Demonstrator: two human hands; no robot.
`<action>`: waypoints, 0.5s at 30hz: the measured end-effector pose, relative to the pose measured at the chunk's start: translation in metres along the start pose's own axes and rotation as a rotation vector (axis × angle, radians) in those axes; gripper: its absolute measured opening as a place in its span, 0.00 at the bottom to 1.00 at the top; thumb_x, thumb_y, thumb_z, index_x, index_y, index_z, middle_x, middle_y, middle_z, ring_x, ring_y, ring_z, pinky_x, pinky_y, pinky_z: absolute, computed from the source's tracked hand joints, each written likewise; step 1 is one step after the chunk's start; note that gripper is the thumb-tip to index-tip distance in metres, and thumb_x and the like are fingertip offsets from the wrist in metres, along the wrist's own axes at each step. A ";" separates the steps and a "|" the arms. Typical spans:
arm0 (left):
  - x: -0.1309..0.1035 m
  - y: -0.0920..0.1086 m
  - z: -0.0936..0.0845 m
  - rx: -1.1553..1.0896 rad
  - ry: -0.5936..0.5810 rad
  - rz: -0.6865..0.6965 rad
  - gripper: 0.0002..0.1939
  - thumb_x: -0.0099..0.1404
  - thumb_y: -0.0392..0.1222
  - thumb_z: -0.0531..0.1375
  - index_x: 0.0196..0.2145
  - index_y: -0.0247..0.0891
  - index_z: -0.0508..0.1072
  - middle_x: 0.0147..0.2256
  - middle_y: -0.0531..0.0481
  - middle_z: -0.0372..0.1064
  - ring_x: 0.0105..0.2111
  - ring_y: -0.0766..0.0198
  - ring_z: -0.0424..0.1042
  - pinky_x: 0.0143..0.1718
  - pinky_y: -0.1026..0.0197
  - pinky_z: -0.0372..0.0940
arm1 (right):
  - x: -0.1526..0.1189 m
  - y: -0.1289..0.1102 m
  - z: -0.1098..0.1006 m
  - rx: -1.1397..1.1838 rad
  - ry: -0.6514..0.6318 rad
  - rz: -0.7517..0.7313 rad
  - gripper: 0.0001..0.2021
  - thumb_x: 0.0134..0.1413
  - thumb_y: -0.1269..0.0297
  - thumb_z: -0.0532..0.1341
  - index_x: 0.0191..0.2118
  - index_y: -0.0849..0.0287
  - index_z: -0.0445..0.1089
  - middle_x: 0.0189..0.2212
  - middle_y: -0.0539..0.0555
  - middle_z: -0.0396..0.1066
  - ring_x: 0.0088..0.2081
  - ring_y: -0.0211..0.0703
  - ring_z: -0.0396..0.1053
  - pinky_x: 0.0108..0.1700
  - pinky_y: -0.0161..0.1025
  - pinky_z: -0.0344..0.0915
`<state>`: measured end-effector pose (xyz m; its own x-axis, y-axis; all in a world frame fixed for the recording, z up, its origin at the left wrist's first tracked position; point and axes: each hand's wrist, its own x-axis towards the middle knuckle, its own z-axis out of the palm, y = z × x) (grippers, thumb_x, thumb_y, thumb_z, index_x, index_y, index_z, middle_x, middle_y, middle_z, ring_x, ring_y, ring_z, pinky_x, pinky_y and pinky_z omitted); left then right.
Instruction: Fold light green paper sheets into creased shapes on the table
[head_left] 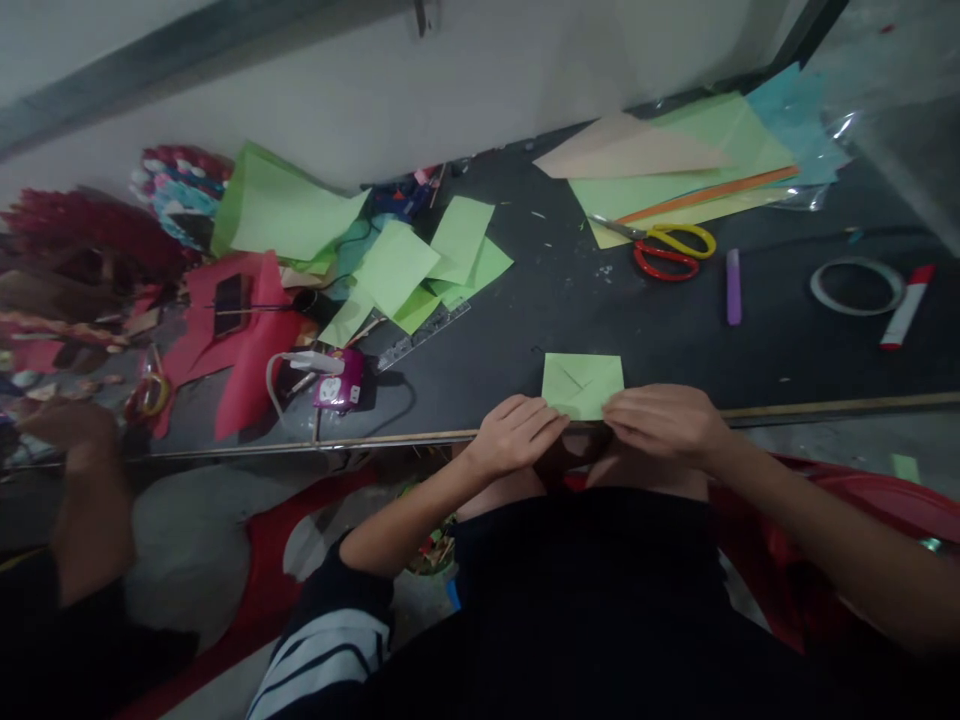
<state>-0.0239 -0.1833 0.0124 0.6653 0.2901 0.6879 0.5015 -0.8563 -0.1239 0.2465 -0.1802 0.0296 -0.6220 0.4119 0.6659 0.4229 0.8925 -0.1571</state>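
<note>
A small light green paper envelope (582,385) lies at the front edge of the dark table, its folded flaps forming a V on the upper face. Its lower left corner is pinched by my left hand (517,435). On the other side, my right hand (670,425) grips the lower right corner, thumb and fingers closed together. Both hands rest at the table edge, and the envelope's bottom edge is partly covered by the fingertips.
Scissors (667,250), a purple glue stick (733,288), a tape roll (857,287) and a marker (907,307) lie to the right. Green paper pieces (397,268), a ruler (424,335) and a purple box (340,380) are left. Another person's hand (67,425) is at far left.
</note>
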 end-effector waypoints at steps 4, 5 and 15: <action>0.039 -0.034 0.007 -0.050 0.086 -0.167 0.10 0.80 0.38 0.59 0.38 0.40 0.76 0.31 0.52 0.80 0.37 0.63 0.81 0.41 0.61 0.71 | 0.035 0.030 -0.011 -0.011 0.067 0.217 0.10 0.66 0.72 0.62 0.36 0.50 0.78 0.35 0.49 0.85 0.38 0.45 0.85 0.42 0.39 0.80; 0.050 -0.047 0.010 -0.053 0.083 -0.196 0.11 0.80 0.37 0.58 0.37 0.40 0.76 0.30 0.52 0.79 0.35 0.63 0.79 0.38 0.61 0.69 | 0.048 0.041 -0.013 -0.027 0.137 0.223 0.08 0.64 0.71 0.64 0.38 0.50 0.78 0.37 0.50 0.86 0.41 0.47 0.85 0.46 0.41 0.81; 0.113 -0.158 0.040 -0.032 -0.062 -0.356 0.14 0.82 0.46 0.52 0.41 0.42 0.74 0.38 0.45 0.77 0.47 0.52 0.78 0.53 0.47 0.71 | 0.167 0.109 -0.008 -0.322 -0.107 0.396 0.12 0.67 0.59 0.60 0.47 0.43 0.82 0.56 0.53 0.82 0.65 0.64 0.73 0.72 0.70 0.63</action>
<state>-0.0060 0.0021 0.0806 0.4849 0.5970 0.6391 0.6909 -0.7096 0.1385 0.1935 -0.0156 0.1295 -0.4299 0.7379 0.5202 0.8101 0.5697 -0.1386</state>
